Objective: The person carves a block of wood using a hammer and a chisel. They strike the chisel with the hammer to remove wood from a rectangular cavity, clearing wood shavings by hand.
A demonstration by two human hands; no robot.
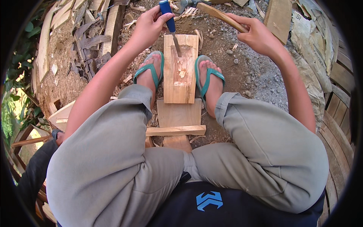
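A pale wooden block point(180, 94) lies between my feet, with a rough rectangular recess cut into its upper face and loose chips in it. My left hand point(153, 24) pinches the blue handle of a chisel point(167, 15); its blade slants down into the far part of the recess. On the right, my right hand point(257, 34) is closed round the wooden handle of a hammer point(223, 17). The metal head of the hammer is near the top of the chisel handle, at the far edge of view.
My feet in green flip-flops point(207, 81) flank the block. Nearer me are a flat board point(179, 113) and a crosswise wooden strip point(176, 130). Scrap wood point(89, 41) is heaped at the left, with gravel point(270, 75) and crumpled sheeting point(308, 41) at the right. Another person's dark-clothed leg point(36, 170) shows at lower left.
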